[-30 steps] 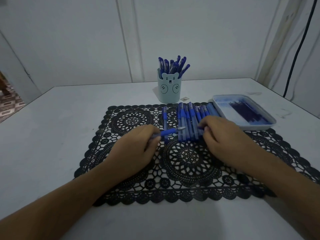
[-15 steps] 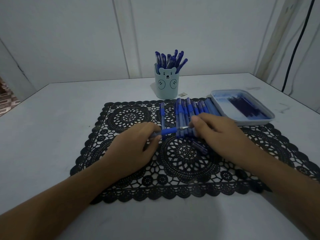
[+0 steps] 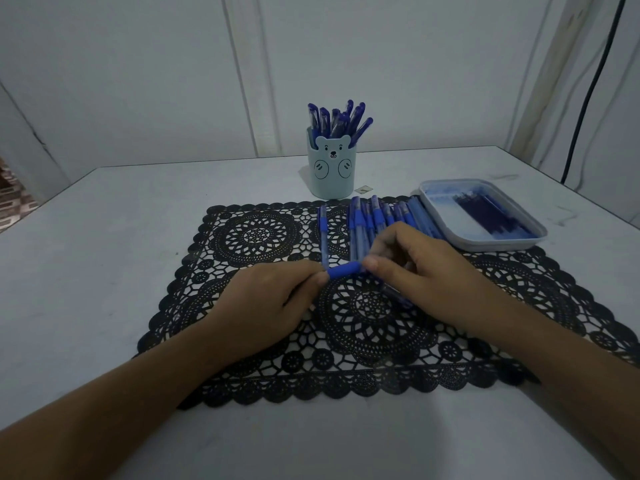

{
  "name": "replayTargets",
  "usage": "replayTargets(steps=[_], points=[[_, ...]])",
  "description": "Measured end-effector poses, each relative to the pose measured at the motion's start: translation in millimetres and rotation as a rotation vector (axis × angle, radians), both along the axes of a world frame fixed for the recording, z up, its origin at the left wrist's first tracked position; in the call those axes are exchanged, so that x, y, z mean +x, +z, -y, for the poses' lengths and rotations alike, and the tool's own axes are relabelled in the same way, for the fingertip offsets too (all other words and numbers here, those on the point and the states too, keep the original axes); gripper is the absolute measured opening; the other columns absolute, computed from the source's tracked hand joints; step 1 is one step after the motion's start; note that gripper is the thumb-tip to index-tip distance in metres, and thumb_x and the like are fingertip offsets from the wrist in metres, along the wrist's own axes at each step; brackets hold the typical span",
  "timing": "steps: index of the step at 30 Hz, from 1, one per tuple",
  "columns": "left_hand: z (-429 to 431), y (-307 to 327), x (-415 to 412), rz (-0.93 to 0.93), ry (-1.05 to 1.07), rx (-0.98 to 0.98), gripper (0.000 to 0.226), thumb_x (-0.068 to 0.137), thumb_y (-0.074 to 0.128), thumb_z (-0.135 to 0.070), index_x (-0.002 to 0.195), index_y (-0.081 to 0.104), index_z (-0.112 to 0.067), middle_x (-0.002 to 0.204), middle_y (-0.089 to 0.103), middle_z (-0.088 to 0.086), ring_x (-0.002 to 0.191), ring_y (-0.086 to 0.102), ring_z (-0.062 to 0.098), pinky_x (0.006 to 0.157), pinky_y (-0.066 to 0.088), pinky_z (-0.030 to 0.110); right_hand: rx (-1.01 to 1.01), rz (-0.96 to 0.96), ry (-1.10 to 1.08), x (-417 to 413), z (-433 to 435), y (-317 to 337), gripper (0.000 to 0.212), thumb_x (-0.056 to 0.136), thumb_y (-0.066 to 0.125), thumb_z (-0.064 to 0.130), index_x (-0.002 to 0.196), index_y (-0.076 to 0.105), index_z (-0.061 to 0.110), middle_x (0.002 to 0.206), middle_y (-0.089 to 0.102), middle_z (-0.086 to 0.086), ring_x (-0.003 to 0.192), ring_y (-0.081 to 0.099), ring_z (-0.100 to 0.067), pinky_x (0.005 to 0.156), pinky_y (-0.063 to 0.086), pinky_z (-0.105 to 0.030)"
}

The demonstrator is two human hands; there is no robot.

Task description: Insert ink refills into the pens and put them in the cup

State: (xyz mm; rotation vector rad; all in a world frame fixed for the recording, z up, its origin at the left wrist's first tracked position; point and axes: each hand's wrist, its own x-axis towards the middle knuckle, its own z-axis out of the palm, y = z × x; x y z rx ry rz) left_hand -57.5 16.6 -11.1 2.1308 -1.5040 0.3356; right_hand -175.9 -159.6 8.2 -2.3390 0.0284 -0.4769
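Both hands meet over the middle of the black lace mat (image 3: 263,233), holding one blue pen (image 3: 343,270) level between them. My left hand (image 3: 273,303) grips its barrel end, and my right hand (image 3: 412,268) pinches its tip end; only the blue grip section shows. A pen cap lies on the mat under my right hand (image 3: 398,294). Behind the hands a row of blue pens (image 3: 367,223) lies side by side, with a single pen (image 3: 323,233) apart on its left. The pale bear-face cup (image 3: 331,169) at the back holds several pens.
A light blue tray (image 3: 446,233) with dark ink refills (image 3: 491,216) sits at the mat's right rear corner. A small scrap (image 3: 363,189) lies beside the cup. A black cable (image 3: 588,88) hangs down the right wall. The white table's edges run left and right.
My right hand has moved left from the pen row to the tip of the pen held by my left hand and closed on it. The metal tip is now hidden.
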Motion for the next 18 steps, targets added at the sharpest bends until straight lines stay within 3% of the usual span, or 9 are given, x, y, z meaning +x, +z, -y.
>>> replayTargets(steps=[3,7,9,11,14,15,18], points=[[-0.1,0.7,-1.3,0.019,0.021,0.024,0.034,0.092,0.030,-0.042,0.089,0.061,-0.028,0.051,0.038,-0.021,0.050,0.044,-0.004,0.042,0.023,0.008,-0.013,-0.042,0.012,-0.1,1.4,0.5,0.037,0.080,0.035,0.056,0.064,0.054,0.029,0.056,0.054,0.003,0.050,0.047,-0.015,0.055,0.043,-0.031],[-0.8,1.1,-1.1,-0.009,0.019,0.012,0.032,0.091,0.030,-0.042,0.094,0.060,-0.029,0.054,0.041,-0.022,0.054,0.046,-0.004,0.045,0.024,0.011,0.065,-0.062,0.068,-0.6,4.7,1.6,0.006,0.081,0.058,0.038,0.083,0.055,0.034,0.070,0.056,0.007,0.060,0.049,0.000,0.059,0.043,-0.018],[-0.3,0.6,-0.7,0.003,0.020,0.014,0.035,0.091,0.031,-0.042,0.097,0.062,-0.027,0.056,0.041,-0.023,0.053,0.046,-0.005,0.046,0.025,0.011,0.135,-0.057,0.048,-1.0,3.9,2.5,0.019,0.075,0.053,0.051,0.079,0.057,0.032,0.068,0.061,0.004,0.058,0.053,-0.003,0.059,0.046,-0.021],[0.2,0.4,-1.4,0.024,0.009,0.020,0.035,0.091,0.032,-0.041,0.098,0.063,-0.024,0.060,0.044,-0.023,0.049,0.041,-0.008,0.046,0.028,0.010,0.139,-0.066,0.023,-0.1,3.7,2.9,0.028,0.076,0.048,0.052,0.070,0.059,0.027,0.058,0.061,0.007,0.051,0.053,-0.006,0.056,0.047,-0.022],[-0.2,0.1,-1.5,0.029,0.004,0.018,0.036,0.091,0.033,-0.040,0.100,0.064,-0.023,0.066,0.048,-0.023,0.049,0.039,-0.007,0.046,0.031,0.009,0.121,-0.092,0.038,0.9,5.6,2.1,0.003,0.081,0.062,0.030,0.080,0.060,0.031,0.067,0.063,0.014,0.058,0.055,0.000,0.057,0.046,-0.012],[-0.2,0.0,-0.8,0.021,0.008,0.015,0.037,0.091,0.033,-0.041,0.101,0.064,-0.024,0.065,0.047,-0.024,0.050,0.041,-0.007,0.047,0.030,0.009,0.128,-0.083,0.035,1.1,5.7,1.9,0.010,0.079,0.065,0.028,0.084,0.059,0.033,0.074,0.063,0.013,0.065,0.057,0.000,0.061,0.047,-0.010],[-0.2,-0.9,-0.3,0.031,0.006,0.012,0.035,0.091,0.033,-0.040,0.100,0.063,-0.024,0.063,0.043,-0.025,0.052,0.039,-0.012,0.047,0.028,0.008,0.159,-0.061,-0.004,0.1,1.6,4.4,0.015,0.077,0.058,0.042,0.078,0.060,0.028,0.068,0.063,0.008,0.053,0.052,0.001,0.053,0.043,-0.008]])
